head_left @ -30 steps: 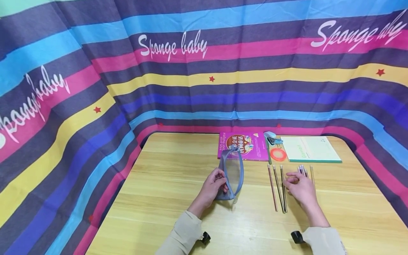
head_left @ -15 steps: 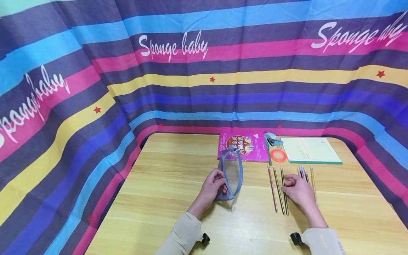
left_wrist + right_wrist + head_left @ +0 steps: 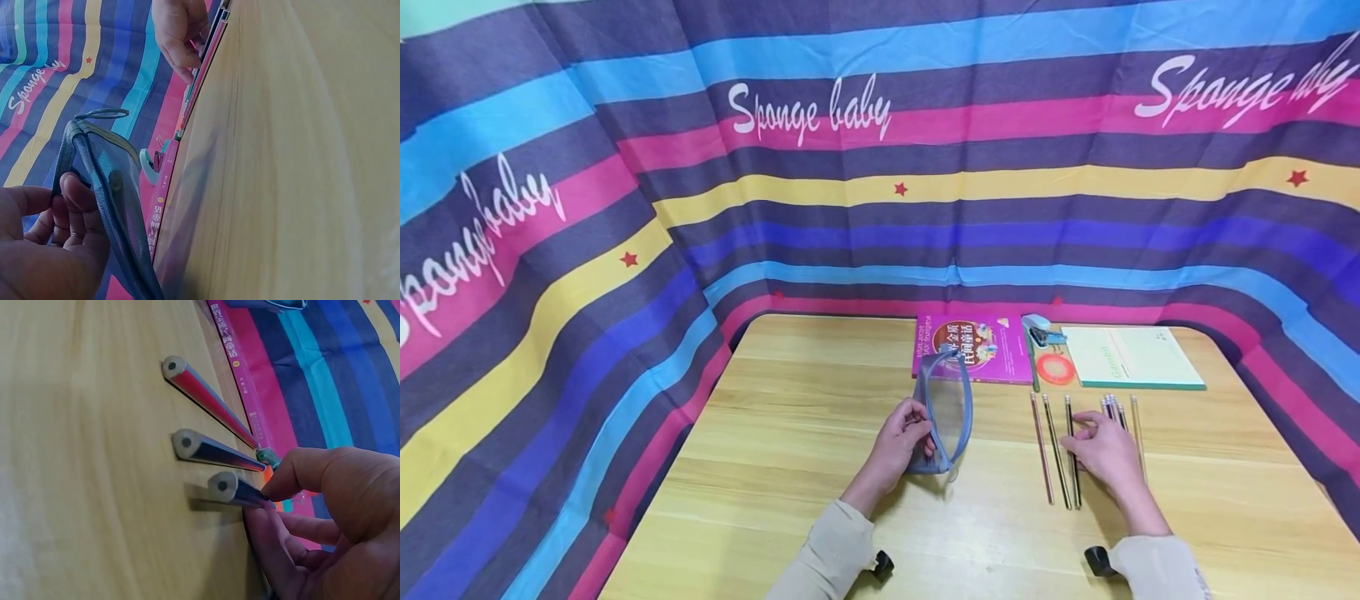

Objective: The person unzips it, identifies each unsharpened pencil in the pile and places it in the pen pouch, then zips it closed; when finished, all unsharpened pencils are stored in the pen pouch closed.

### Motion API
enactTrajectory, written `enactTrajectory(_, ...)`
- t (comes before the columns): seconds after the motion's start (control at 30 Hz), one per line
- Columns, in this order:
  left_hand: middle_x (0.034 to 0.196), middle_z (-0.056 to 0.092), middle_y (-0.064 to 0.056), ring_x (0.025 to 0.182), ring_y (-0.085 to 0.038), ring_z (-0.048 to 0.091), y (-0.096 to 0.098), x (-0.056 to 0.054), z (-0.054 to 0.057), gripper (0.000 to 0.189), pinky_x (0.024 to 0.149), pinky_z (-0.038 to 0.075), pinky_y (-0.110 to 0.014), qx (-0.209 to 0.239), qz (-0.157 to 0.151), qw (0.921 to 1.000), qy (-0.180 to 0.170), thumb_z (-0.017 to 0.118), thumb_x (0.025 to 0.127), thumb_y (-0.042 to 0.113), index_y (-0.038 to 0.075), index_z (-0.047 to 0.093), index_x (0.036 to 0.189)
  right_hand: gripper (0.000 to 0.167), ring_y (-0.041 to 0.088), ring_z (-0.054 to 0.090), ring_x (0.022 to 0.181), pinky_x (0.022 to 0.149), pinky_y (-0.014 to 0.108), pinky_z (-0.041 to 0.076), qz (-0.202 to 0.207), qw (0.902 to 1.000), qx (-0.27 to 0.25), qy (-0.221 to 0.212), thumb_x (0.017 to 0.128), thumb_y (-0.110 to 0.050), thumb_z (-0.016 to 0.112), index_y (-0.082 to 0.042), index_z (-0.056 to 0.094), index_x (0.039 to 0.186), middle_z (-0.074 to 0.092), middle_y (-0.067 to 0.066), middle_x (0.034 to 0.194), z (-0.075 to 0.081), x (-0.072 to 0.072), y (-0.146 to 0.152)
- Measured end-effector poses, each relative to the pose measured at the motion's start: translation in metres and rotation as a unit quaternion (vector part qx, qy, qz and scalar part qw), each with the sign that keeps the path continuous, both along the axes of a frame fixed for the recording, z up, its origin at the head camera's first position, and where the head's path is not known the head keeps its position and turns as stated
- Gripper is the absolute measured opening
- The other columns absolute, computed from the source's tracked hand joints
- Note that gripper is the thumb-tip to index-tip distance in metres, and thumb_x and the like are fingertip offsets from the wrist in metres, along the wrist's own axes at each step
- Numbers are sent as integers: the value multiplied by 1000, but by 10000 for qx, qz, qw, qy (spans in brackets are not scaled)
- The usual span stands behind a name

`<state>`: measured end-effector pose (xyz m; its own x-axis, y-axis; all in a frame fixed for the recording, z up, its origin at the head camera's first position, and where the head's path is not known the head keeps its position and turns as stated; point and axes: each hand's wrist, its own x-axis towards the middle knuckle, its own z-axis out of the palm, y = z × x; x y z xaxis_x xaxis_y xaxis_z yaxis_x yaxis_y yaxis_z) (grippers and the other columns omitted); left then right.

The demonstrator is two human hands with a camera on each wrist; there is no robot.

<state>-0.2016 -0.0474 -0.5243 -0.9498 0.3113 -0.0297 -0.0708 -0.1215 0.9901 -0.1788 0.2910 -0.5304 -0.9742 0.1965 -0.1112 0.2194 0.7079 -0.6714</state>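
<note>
My left hand (image 3: 901,433) grips one side of a blue-grey mesh zip pouch (image 3: 115,175), whose mouth gapes toward the right. Thumb and fingers of my right hand (image 3: 1105,454) pinch a dark pencil (image 3: 232,487); in the right wrist view its unsharpened end stands a little off the table above its shadow. Left of it lie another dark pencil (image 3: 212,450) and a red pencil (image 3: 209,400), both flat on the wood. Beyond the right hand, several more pencils (image 3: 1107,406) lie bunched and partly hidden, with a yellowish pencil (image 3: 1138,429) at their right.
At the back of the wooden table (image 3: 775,433) lie a purple book (image 3: 1000,350) and a pale green notebook (image 3: 1138,357). Between them sit a light blue stapler (image 3: 1037,325), an orange-red ring (image 3: 1056,368) and a thin green stick-like item (image 3: 1033,362). A striped cloth (image 3: 850,200) surrounds the table.
My right hand has moved slightly left onto the dark pencil and now pinches it; the pencil has shifted slightly right. My left hand and the pouch stay almost still.
</note>
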Motion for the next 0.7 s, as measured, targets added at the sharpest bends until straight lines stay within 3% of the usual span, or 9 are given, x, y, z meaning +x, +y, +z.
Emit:
enactTrajectory(0.33,79,57,-4,66,-13,57,0,0,1,8,63,55,-23,-59,17,10000,-28,52,102,-1,-3,51,109,56,17,70,62,57,32,58,-183,9985,-505,-107,90,-14,71,14,52,135,71,30,105,1,2,0)
enactTrajectory(0.53,80,56,-4,66,-13,57,0,-1,1,12,63,55,-24,-64,47,9999,-74,53,101,0,-6,50,111,54,18,71,65,58,31,60,-250,9971,-707,-131,91,-14,70,13,53,135,70,30,107,1,2,0)
enactTrajectory(0.7,81,56,-4,67,-14,57,-1,-1,-1,5,63,55,-24,-110,78,9998,-124,53,102,1,2,53,107,54,17,69,64,58,32,61,-224,9972,-698,-112,92,-14,70,13,52,135,70,28,105,0,3,0)
